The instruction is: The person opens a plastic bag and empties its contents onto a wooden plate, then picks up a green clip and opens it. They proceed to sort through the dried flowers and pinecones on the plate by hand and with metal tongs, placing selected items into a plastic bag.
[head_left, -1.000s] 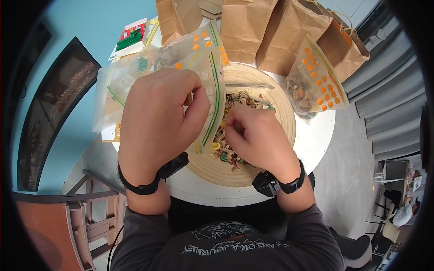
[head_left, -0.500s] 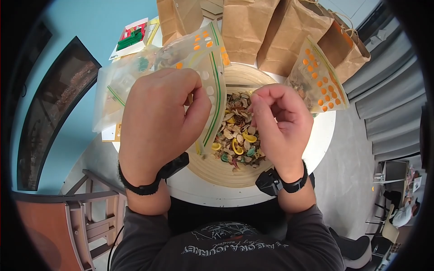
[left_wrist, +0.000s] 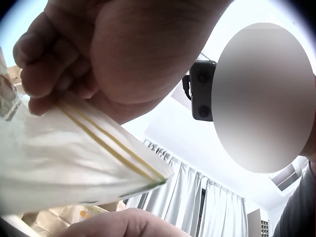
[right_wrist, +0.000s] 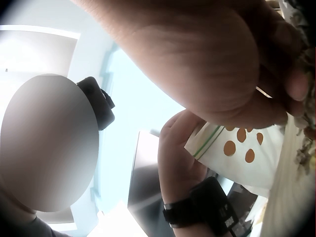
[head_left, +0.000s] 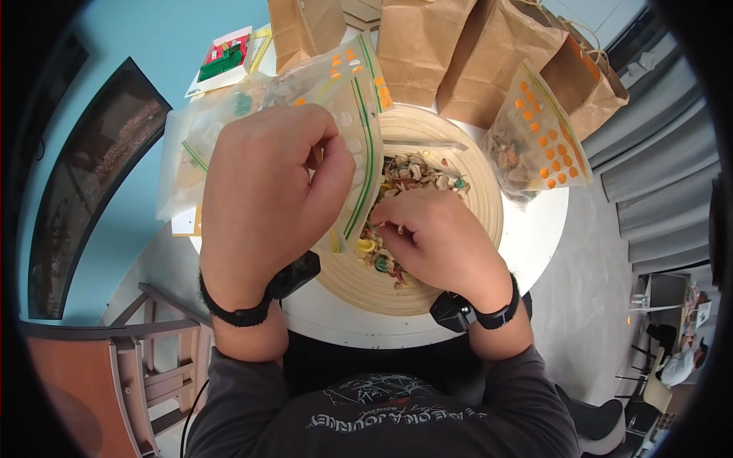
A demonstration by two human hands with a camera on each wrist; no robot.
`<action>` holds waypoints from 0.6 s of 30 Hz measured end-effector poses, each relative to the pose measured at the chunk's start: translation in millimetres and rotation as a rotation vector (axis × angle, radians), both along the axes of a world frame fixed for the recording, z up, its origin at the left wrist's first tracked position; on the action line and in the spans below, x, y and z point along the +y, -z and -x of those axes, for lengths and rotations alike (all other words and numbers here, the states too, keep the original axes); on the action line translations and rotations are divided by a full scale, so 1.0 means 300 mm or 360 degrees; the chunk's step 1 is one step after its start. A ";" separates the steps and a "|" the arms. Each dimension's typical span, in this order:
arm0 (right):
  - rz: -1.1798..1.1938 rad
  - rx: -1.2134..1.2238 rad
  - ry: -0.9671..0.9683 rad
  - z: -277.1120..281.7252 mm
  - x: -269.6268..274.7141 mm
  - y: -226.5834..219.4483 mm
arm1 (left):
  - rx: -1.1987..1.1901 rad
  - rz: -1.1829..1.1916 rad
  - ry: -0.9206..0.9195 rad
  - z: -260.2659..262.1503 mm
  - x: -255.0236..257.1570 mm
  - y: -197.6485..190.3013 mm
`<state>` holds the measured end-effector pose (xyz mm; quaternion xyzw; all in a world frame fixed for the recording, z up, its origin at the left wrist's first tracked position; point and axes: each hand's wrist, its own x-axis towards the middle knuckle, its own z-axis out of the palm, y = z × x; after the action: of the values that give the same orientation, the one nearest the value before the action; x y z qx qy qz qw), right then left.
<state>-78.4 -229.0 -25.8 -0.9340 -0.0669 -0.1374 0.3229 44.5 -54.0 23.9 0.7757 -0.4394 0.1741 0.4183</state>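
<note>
In the head view my left hand point(head_left: 279, 183) grips the top edge of a clear zip bag point(head_left: 365, 153) with a green seal line and dots. Its fingertips pinch the bag point(left_wrist: 94, 163) near the yellow lines in the left wrist view. A pile of potpourri point(head_left: 416, 169), dried pieces in brown, yellow and green, lies on a round bamboo tray point(head_left: 336, 286). My right hand point(head_left: 443, 237) is palm down over the pile, fingers bent into it beside the bag's mouth. The right wrist view has its fingertips point(right_wrist: 297, 85) at the potpourri; I cannot tell whether they hold a piece.
A filled zip bag with orange dots point(head_left: 538, 145) stands at the tray's right. Brown paper bags point(head_left: 427, 49) line the back of the round white table point(head_left: 534, 229). A box with red and green things point(head_left: 221, 61) sits back left. A chair point(head_left: 164, 366) stands at the left.
My right hand rose off the pile and turned with its fingertips up half a second ago; now it is back down in the potpourri, palm down. My left hand has kept its grip on the bag.
</note>
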 end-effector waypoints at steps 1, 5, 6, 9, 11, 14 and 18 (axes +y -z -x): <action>0.0114 0.0052 -0.0062 0.001 -0.003 0.003 | 0.0012 0.0022 -0.0024 -0.001 0.001 0.000; 0.0240 0.0243 -0.0162 0.009 0.025 0.005 | 0.0068 0.0061 -0.0054 0.004 -0.002 -0.001; 0.0285 0.0306 -0.0184 0.008 0.033 0.011 | 0.0058 0.0065 -0.0051 0.003 -0.002 0.000; 0.0324 0.0347 -0.0208 0.011 0.047 0.013 | 0.0058 0.0067 -0.0051 0.005 -0.002 -0.001; 0.0317 0.0325 -0.0213 0.011 0.046 0.014 | 0.0068 0.0063 -0.0056 0.006 -0.002 -0.001; 0.0297 0.0300 -0.0260 0.010 0.041 0.024 | 0.0022 0.0065 -0.0052 0.005 -0.005 0.001; 0.0352 0.0298 -0.0273 0.009 0.041 0.024 | 0.0040 0.0047 -0.0045 0.008 -0.006 0.000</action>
<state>-81.2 -216.7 -33.1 -0.9635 -0.1306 -0.0137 0.2333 42.1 -55.7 23.9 0.7777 -0.4205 0.1765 0.4326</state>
